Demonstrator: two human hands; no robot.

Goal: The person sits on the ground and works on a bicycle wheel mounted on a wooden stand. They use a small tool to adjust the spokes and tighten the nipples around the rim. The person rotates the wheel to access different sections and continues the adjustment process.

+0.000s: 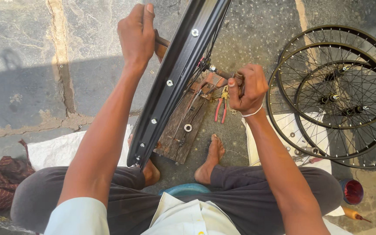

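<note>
The stone floor (31,52) carries everything here. At the far right lies a stack of finished wheels (336,95), spoked and hubbed, on a white sack (290,126). In the middle a black rim (175,78) stands on edge, slanting from near centre up to the far edge of view, resting on a worn wooden board (183,126). Its spokes (209,48) and hub axle (216,70) are already in, and nipple heads show along the rim's inner face, so the lacing looks largely done and tightening or truing seems what is left. The left hand (136,35) is closed on a brown handle (161,42) on the rim's left side. The right hand (246,89) is fisted around the axle end, right of the rim. Red-handled pliers (221,109) lie just beside the board. A red cap (352,191) sits near right.
</note>
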